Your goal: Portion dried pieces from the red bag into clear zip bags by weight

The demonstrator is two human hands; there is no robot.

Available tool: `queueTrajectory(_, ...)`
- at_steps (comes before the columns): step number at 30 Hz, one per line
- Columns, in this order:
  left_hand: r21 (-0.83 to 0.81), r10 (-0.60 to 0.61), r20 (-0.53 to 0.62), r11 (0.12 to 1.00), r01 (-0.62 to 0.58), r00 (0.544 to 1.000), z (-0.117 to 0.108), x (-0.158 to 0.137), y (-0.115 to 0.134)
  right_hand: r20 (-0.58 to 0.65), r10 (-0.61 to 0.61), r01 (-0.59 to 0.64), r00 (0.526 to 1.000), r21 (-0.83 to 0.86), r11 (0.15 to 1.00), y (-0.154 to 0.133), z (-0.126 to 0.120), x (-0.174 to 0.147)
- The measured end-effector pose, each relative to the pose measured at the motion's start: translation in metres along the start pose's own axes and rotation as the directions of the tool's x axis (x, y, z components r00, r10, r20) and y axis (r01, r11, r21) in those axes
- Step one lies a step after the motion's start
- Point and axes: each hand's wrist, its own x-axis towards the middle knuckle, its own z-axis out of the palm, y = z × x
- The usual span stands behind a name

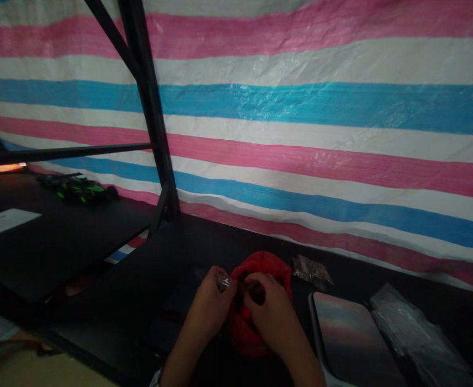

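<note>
**2 hands close in over a red bag at the table's near edge**

Down at the bottom of the head view, both hands are working tight together. The left hand [209, 305] has its fingers curled in, thumb and forefinger pressed onto a small clear plastic piece [222, 281] that glints at the fingertips. That is a pinch, with no spread to the fingers at all. The right hand [272, 314] sits just beside it, knuckles up, fingers bent down and bunched at the mouth of the crumpled red plastic bag [264, 264]; whether those fingertips are gripping anything inside, I cannot tell, the light is too dim.

Both forearms come up from the bottom edge and angle inward, so the 2 hands nearly meet over the bag. The left wrist shows a pale band at the frame's edge.

The red bag lies on the dark black table [140, 279], under and between the hands, its top rim showing above the right knuckles. Just to its right lies a small clear packet with dark contents [312, 272]. Further right are a flat glossy grey tablet-like slab [351, 336] and a crinkled transparent plastic sleeve [416, 330]. Behind everything hangs a pink, white and blue striped tarpaulin [321, 107].
</note>
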Motion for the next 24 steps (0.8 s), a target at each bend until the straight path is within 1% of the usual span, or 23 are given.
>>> queueTrajectory(5, -0.043, 0.013, 0.016, 0.999, -0.012, 1.0, -0.004, -0.003, 0.005, 0.06, 0.011, -0.022, 0.998, 0.181, 0.983, 0.0, -0.013, -0.003)
queueTrajectory(7, -0.066, 0.065, 0.027, 0.996, -0.063, 0.997, -0.006, -0.006, 0.01, 0.04, 0.012, -0.021, 0.999, 0.235, 0.972, 0.003, -0.02, -0.003)
queueTrajectory(9, -0.081, 0.157, 0.041, 0.985, -0.154, 0.987, -0.007, -0.009, 0.014, -0.003, 0.017, -0.015, 1.0, 0.275, 0.961, 0.007, -0.026, -0.002)
queueTrajectory(11, -0.073, 0.234, 0.045, 0.97, -0.23, 0.971, -0.007, -0.01, 0.018, -0.074, 0.022, 0.002, 0.997, 0.315, 0.949, 0.006, -0.032, -0.002)
queueTrajectory(15, 0.0, 0.294, 0.065, 0.956, -0.295, 0.953, -0.003, -0.014, 0.024, -0.233, 0.004, 0.09, 0.973, 0.394, 0.915, -0.01, -0.04, -0.008)
queueTrajectory(17, 0.023, 0.31, 0.094, 0.949, -0.313, 0.946, 0.0, -0.016, 0.026, -0.299, -0.037, 0.154, 0.954, 0.376, 0.914, -0.021, -0.04, -0.013)
queueTrajectory(20, 0.015, 0.351, 0.097, 0.935, -0.354, 0.931, 0.006, -0.017, 0.024, -0.356, -0.143, 0.242, 0.923, 0.252, 0.937, -0.033, -0.035, -0.02)
queueTrajectory(22, -0.029, 0.375, 0.089, 0.927, -0.374, 0.923, 0.01, -0.016, 0.021, -0.372, -0.221, 0.299, 0.901, 0.164, 0.94, -0.036, -0.031, -0.022)
queueTrajectory(24, -0.091, 0.365, 0.104, 0.93, -0.357, 0.925, 0.012, -0.015, 0.018, -0.386, -0.276, 0.34, 0.88, 0.109, 0.934, -0.035, -0.029, -0.023)
